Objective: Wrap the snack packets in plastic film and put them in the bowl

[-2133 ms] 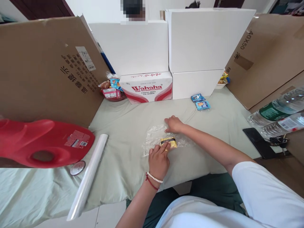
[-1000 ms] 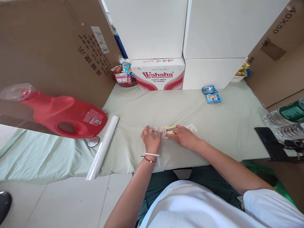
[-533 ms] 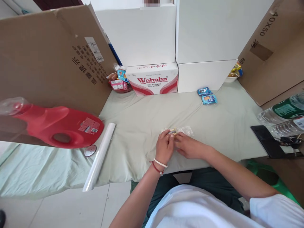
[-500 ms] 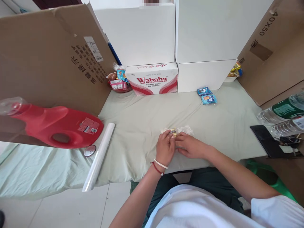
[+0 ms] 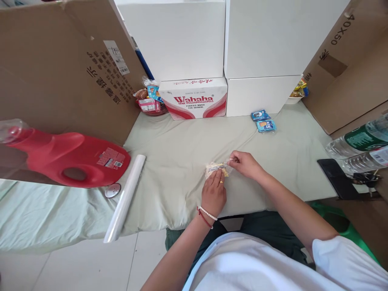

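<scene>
A small yellow packet [image 5: 216, 167] wrapped in clear cling film lies on the pale green cloth [image 5: 182, 145] in front of me. My left hand [image 5: 214, 193] presses its fingertips down on the packet's near edge. My right hand [image 5: 245, 163] sits just right of the packet and pinches the loose end of the film. A roll of cling film [image 5: 125, 198] lies to the left, near the cloth's front edge.
A red jug [image 5: 63, 159] lies on its side at left, a small round cap [image 5: 112, 190] beside it. Cardboard sheets stand left and right. White boxes and a Wahaha carton [image 5: 194, 99] line the back, with snack packets [image 5: 262, 120], water bottles [image 5: 359, 147] and a black phone [image 5: 333, 178] nearby.
The film was spread flat around the packet; it is now folded tight around it. My right hand has moved off the packet to its right side, holding the film's end.
</scene>
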Motion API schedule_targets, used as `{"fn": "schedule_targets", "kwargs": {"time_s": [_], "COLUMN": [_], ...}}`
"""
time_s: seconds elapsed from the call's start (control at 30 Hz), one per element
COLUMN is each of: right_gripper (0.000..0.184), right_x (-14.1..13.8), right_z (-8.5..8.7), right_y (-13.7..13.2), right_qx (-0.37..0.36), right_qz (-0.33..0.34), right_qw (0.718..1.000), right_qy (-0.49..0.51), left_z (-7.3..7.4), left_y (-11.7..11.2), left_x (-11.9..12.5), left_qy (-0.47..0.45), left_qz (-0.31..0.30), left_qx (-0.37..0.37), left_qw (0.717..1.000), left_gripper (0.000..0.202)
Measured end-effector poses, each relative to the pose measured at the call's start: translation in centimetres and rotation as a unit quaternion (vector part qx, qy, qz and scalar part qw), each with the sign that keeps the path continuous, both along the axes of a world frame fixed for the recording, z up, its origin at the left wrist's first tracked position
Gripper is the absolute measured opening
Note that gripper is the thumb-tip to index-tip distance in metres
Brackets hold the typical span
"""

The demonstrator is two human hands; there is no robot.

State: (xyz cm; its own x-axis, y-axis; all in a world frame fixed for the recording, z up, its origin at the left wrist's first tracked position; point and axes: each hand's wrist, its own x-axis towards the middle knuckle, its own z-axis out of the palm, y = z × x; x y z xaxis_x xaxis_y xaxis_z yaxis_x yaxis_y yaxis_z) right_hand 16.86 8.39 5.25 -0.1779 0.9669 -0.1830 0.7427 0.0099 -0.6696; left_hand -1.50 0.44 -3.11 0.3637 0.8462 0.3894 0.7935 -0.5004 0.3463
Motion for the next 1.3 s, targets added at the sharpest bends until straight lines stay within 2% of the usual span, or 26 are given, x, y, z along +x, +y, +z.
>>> {"fn": "schedule_targets", "kwargs": {"time_s": [0.1,0.23,0.37,0.47,0.57,0.63,0.73,0.77,0.9,1.0,1.1,1.17,1.2,1.23,1.3], "right_gripper": [0.008,0.018,0.029,0.028,0.022,0.024,0.049,0.051,0.024,0.028,0.022,0.021,0.021,0.021,0.026], "right_x": [-3.9,-8.1,-8.9,-8.7,-8.4,-8.4,-8.7,-8.9,-9.7,-8.5,-4.7,-1.5,0.0,1.3,2.9], "right_z": [1.7,2.0,1.5,0.4,-1.1,-2.0,-2.8,-2.8,-1.5,0.3,1.9,2.4,2.4,2.3,1.7], "right_y": [0.8,1.0,0.6,-0.2,-1.4,-2.2,-2.8,-2.8,-2.1,-0.9,1.0,2.3,2.9,3.3,3.3], "right_qx": [0.026,0.016,0.023,0.068,0.144,0.186,0.210,0.208,0.182,0.158,0.120,0.059,0.014,-0.037,-0.135], "right_qz": [0.062,0.167,0.200,0.221,0.258,0.253,0.236,0.232,0.193,0.164,0.108,0.048,0.018,-0.005,-0.028], "right_qw": [0.994,0.956,0.944,0.940,0.923,0.918,0.920,0.921,0.929,0.940,0.973,0.997,0.997,0.985,0.934], "right_qy": [-0.090,-0.239,-0.260,-0.252,-0.244,-0.240,-0.233,-0.234,-0.258,-0.254,-0.163,-0.019,0.074,0.169,0.330], "left_z": [0.1,0.3,0.5,1.1,1.9,2.4,2.6,2.5,1.6,1.1,1.3,1.8,2.2,2.6,3.4], "left_y": [-0.1,0.0,0.3,0.0,-0.8,-1.5,-2.3,-2.5,-4.0,-5.3,-5.8,-5.1,-4.5,-3.6,-1.6], "left_x": [0.1,-0.1,-1.6,-3.6,-5.8,-7.2,-9.0,-9.6,-11.5,-12.5,-12.4,-11.3,-10.4,-9.4,-7.0], "left_qy": [-0.010,-0.012,-0.042,-0.131,-0.235,-0.270,-0.261,-0.250,-0.208,-0.202,-0.247,-0.319,-0.364,-0.412,-0.492], "left_qz": [-0.004,-0.011,-0.041,-0.092,-0.074,-0.037,0.024,0.039,0.054,0.055,0.078,0.097,0.105,0.113,0.115], "left_qx": [-0.002,-0.004,-0.016,-0.011,0.025,0.052,0.071,0.073,0.053,0.027,-0.026,-0.095,-0.136,-0.179,-0.264], "left_qw": [1.000,1.000,0.998,0.987,0.969,0.961,0.962,0.965,0.975,0.977,0.965,0.938,0.916,0.886,0.822], "left_gripper": [0.066,0.053,0.043,0.038,0.030,0.025,0.024,0.023,0.022,0.021,0.018,0.014,0.013,0.016,0.035]}}
